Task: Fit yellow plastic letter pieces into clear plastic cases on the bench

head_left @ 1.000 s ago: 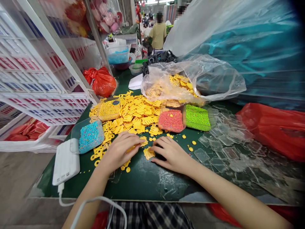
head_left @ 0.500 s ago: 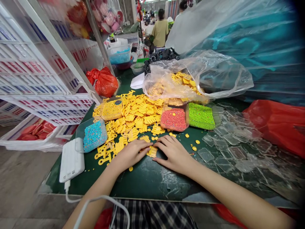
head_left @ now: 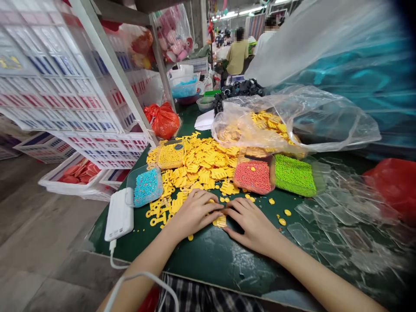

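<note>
In the middle of the green table, a small flat yellow plastic piece (head_left: 220, 221) with slots lies between my fingertips. My left hand (head_left: 198, 213) is closed on its left side, with thumb and fingers reaching over it. My right hand (head_left: 251, 223) meets its right edge with bent fingers and the thumb lower down; the exact contact is partly hidden. Beyond my hands spreads a heap of similar yellow pieces (head_left: 208, 158). Around the heap stand clear trays of yellow beads (head_left: 170, 157), blue beads (head_left: 147, 186), red beads (head_left: 251, 175) and green beads (head_left: 294, 175).
A white power bank (head_left: 119, 214) with a cable lies at the left edge. Clear plastic plates (head_left: 328, 216) are scattered at right, near a red bag (head_left: 393, 186). An open plastic bag (head_left: 292, 112) of yellow pieces lies behind. White crates (head_left: 107, 147) stand left; people work farther back.
The camera view has turned left, so the table and its things appear farther right and lower. Both hands stay together at the yellow piece, with only slight finger movement.
</note>
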A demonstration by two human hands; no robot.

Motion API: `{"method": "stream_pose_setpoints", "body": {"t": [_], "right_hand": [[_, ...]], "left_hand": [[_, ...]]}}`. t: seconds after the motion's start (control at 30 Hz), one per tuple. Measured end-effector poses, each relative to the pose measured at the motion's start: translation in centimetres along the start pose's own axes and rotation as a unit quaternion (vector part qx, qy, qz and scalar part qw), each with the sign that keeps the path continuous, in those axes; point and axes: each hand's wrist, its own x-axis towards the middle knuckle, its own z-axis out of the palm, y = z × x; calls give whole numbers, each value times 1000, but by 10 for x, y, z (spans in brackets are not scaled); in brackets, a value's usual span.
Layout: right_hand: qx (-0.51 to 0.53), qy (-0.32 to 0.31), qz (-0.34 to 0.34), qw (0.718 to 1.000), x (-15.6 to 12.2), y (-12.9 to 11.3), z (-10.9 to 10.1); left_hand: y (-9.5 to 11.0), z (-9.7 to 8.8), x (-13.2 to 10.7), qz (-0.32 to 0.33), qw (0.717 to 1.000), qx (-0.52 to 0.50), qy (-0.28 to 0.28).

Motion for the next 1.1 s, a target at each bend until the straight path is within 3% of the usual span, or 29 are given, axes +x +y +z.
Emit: {"method": "stream_pose_setpoints", "body": {"t": [0.13,0.2,0.3,0.37,0.43,0.5,0.57,0.63,0.83,1.1], "right_hand": [[12,-7,-41,999,-1,2,-1],[16,-8,-49,999,-1,4,-1],[15,-3,-61,998,-3,6,1],[10,2,-69,998,-3,8,2],[5,7,-77,997,-4,9,2],[-2,10,-85,996,-4,11,3],[-10,11,-91,996,-5,11,3],[-16,13,-94,995,-5,12,4],[-10,19,-91,996,-4,13,6],[-1,9,-90,996,-5,15,8]], "left_hand": [[4,-6,1,17,994,25,102],[0,-15,2,-5,982,48,180],[-19,-42,-2,-134,939,88,305],[-37,-66,-10,-275,897,116,324],[-57,-89,-20,-414,868,144,232],[-74,-106,-29,-497,843,189,82],[-86,-114,-36,-519,828,208,-38],[-94,-116,-41,-513,826,210,-104],[-105,-117,-55,-445,850,212,-186],[-109,-111,-72,-389,874,214,-198]]}}
